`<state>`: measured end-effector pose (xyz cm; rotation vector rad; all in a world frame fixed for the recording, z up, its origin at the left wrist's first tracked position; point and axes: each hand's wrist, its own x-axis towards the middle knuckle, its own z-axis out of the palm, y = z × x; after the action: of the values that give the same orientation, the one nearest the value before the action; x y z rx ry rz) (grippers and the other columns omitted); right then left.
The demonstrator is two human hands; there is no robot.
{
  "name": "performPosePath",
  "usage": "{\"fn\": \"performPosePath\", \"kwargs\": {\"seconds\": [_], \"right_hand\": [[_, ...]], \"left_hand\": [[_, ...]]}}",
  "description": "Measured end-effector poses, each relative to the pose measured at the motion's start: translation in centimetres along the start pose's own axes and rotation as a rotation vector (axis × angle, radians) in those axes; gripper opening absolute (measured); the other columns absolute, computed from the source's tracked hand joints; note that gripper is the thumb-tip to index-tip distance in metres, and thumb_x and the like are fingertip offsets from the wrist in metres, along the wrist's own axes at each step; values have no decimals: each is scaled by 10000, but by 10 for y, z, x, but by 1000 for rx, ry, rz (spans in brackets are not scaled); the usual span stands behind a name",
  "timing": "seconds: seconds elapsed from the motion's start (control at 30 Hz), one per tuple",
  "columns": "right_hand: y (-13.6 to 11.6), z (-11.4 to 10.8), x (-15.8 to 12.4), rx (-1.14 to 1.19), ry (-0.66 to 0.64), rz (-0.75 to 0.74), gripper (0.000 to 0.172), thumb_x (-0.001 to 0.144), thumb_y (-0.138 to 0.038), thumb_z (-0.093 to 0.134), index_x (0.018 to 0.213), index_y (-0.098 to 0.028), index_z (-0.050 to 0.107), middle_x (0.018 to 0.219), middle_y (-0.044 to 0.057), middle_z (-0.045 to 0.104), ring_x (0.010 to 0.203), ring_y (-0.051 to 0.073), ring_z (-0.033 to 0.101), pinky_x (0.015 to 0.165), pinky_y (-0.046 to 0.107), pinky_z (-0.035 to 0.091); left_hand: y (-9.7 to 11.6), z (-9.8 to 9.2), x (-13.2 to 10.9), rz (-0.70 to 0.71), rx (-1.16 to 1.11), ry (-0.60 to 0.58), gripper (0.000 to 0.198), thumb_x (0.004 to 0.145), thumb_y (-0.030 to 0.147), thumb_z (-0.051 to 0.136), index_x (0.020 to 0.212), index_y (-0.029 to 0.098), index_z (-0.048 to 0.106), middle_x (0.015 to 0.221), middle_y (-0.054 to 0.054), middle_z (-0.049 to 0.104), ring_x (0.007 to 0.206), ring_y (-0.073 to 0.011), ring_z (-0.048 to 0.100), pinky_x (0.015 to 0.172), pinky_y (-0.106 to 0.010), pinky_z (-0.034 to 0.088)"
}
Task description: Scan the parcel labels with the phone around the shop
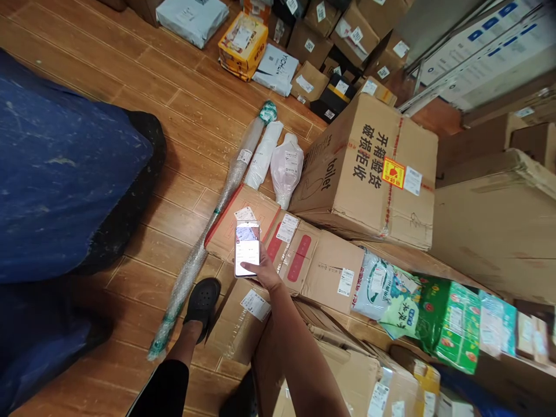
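My right hand (266,271) is closed around a smartphone (247,250), its thumb lying over the lower part of the lit screen. A label picture shows at the top of that screen; the text below is too small to read. The phone hangs above a flat cardboard box with red edges (260,204), near the box's white shipping label (245,214). Beside it lie a carton with red markings (299,258) and a taped brown carton (237,321). My left hand is out of view.
A long bubble-wrapped roll (191,272) runs along the wooden floor (191,136) beside my foot (202,304). A large toilet carton (347,168) stands at the right. Blue tarpaulin (69,174) bulges at the left. Several parcels (308,43) are piled at the back.
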<state>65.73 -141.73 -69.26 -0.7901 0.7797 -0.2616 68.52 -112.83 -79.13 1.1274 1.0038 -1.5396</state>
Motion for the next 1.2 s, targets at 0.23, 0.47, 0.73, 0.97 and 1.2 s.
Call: {"fn": "performPosePath", "kwargs": {"seconds": [0.23, 0.47, 0.73, 0.97, 1.2], "right_hand": [[-1, -1, 1, -6, -4, 13, 752, 505, -286, 897, 1157, -292, 524, 1005, -6, 722, 811, 219, 691, 819, 376, 566], [-4, 0, -1, 11, -14, 23, 773, 499, -328, 904, 1164, -299, 511, 1015, -5, 727, 877, 246, 702, 901, 446, 544], [-10, 3, -4, 31, -7, 10, 803, 494, -294, 899, 1191, -297, 500, 1072, 2, 714, 952, 249, 683, 937, 448, 522], [-23, 17, -33, 57, -38, 0, 862, 503, -231, 878, 1251, -323, 461, 1132, 4, 690, 1058, 247, 641, 939, 405, 514], [-40, 35, -72, 61, -44, -7, 848, 548, -248, 828, 1295, -317, 433, 1170, 22, 667, 1121, 261, 599, 979, 412, 478]], "left_hand": [[-1, 10, -18, -27, 15, 124, 372, 890, 511, 498, 1102, 222, 599, 987, -60, 681, 956, -234, 642, 745, -396, 556], [11, 20, -19, -57, 33, 140, 329, 857, 462, 573, 1141, 296, 587, 1098, -64, 658, 1066, -272, 595, 767, -431, 555], [14, 16, -16, -42, 55, 137, 508, 860, 610, 449, 1206, 250, 547, 1007, -96, 709, 953, -264, 668, 747, -473, 567], [10, 19, -17, -11, 73, 142, 430, 852, 603, 475, 1160, 320, 570, 1007, -70, 714, 983, -263, 656, 731, -446, 569], [6, 19, -28, 6, 85, 124, 389, 917, 520, 392, 1174, 281, 559, 1031, -74, 711, 953, -263, 677, 687, -451, 584]]}}
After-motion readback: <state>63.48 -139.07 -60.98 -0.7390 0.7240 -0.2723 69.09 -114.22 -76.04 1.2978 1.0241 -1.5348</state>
